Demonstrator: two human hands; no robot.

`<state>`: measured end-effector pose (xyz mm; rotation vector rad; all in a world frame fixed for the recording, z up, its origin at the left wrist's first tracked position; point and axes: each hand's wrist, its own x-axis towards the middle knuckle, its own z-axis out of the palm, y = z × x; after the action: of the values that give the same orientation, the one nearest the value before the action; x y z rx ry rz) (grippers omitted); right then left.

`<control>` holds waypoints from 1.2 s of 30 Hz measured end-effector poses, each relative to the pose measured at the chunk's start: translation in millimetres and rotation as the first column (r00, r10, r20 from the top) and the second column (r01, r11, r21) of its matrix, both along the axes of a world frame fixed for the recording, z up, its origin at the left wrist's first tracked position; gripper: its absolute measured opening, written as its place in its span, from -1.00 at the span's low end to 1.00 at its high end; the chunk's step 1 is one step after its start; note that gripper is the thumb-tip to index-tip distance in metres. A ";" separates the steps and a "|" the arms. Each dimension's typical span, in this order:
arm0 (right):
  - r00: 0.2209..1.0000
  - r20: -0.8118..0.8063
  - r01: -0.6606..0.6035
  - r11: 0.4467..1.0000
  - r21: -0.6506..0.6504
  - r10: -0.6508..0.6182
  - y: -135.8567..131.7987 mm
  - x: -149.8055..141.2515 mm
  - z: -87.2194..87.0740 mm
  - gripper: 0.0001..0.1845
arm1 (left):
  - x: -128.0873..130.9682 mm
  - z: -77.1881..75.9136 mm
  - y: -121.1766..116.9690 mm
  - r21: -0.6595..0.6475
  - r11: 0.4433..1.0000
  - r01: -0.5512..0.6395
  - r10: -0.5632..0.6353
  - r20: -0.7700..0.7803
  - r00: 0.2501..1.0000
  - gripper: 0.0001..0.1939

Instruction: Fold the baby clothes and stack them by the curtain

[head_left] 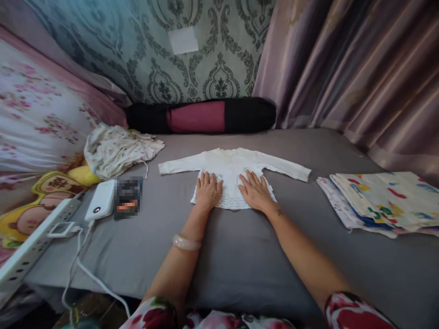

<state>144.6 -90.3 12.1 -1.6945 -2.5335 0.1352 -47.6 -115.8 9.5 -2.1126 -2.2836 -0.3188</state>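
A small white long-sleeved shirt [228, 162] lies spread flat on the grey sheet, its sleeves stretched out to both sides. Small printed drawings and lines of text show on its front. My left hand [208, 189] rests palm down on the lower left part of the shirt, fingers extended. On the lower right part lies my right hand [254, 189], also flat with its fingers apart. Neither hand grips the fabric. Parts of the print and hem are hidden beneath my hands.
Folded cloths [387, 201] are stacked at the right. A crumpled white garment [118, 148] lies at the back left, near a white power bank [100, 199], a blurred-out item [128, 198] and a power strip [37, 242] with cables. A black and maroon bolster [199, 116] lines the wall.
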 end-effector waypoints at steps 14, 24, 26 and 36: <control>0.449 -0.741 0.140 0.858 -0.494 -0.500 67.5 28.2 46.0 -0.63 | 24.3 -1.6 -2.4 0.049 0.913 0.405 -0.407 0.053 0.912 -0.50; -0.830 -0.527 0.119 0.866 -0.486 -0.182 89.7 69.7 32.3 -0.81 | 23.2 1.6 -2.8 0.025 0.917 0.397 -0.398 0.073 0.914 -0.50; -0.861 -0.496 0.184 0.838 -0.513 -0.115 87.9 81.8 30.5 -0.75 | 23.1 1.7 -2.7 0.028 0.917 0.398 -0.399 0.073 0.914 -0.49; -0.807 -0.580 0.417 0.586 -0.694 -0.113 89.3 116.5 21.6 -0.71 | 25.4 11.2 8.0 0.000 0.925 0.381 -0.379 0.082 0.922 -0.56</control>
<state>261.1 -1.0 33.8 -1.0660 0.0751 0.8292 -22.2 -107.8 20.7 -2.5914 -1.8990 -0.3974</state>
